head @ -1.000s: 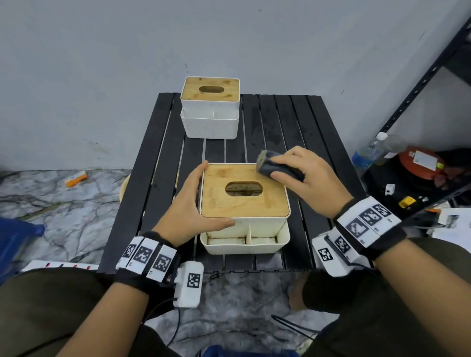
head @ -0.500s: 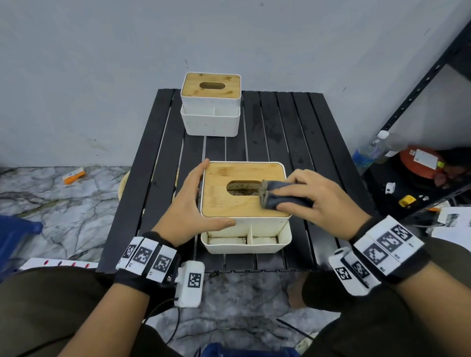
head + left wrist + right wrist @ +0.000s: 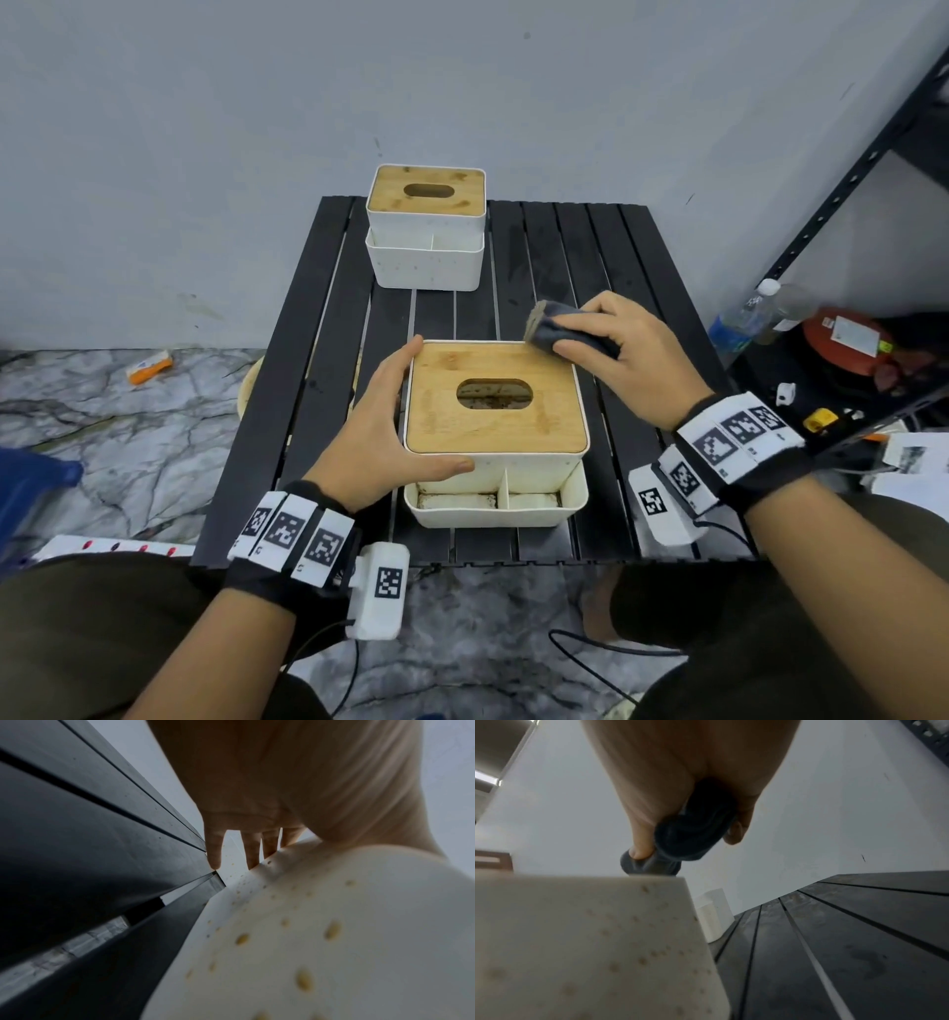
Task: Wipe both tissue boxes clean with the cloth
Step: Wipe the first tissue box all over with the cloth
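Note:
The near tissue box (image 3: 495, 406), white with a wooden lid, stands at the table's front. My left hand (image 3: 382, 431) steadies it, straight fingers against its left side and thumb along the front wall. In the left wrist view those fingers (image 3: 253, 850) lie flat on the speckled box wall (image 3: 321, 933). My right hand (image 3: 631, 354) grips a folded dark grey cloth (image 3: 560, 331) and presses it on the lid's far right corner. The right wrist view shows the cloth (image 3: 690, 833) bunched in my fingers above the box edge (image 3: 590, 943). The second tissue box (image 3: 426, 226) stands at the table's far edge.
The black slatted table (image 3: 590, 267) stands against a grey wall. A black metal shelf (image 3: 842, 195) is at the right, with a water bottle (image 3: 744, 318) and a red round object (image 3: 842, 339) beside it. Marble floor lies to the left with an orange item (image 3: 149, 366).
My right hand slid the cloth from the lid's far right corner toward me beside the opening, then back to the far right corner. The left hand stayed on the box.

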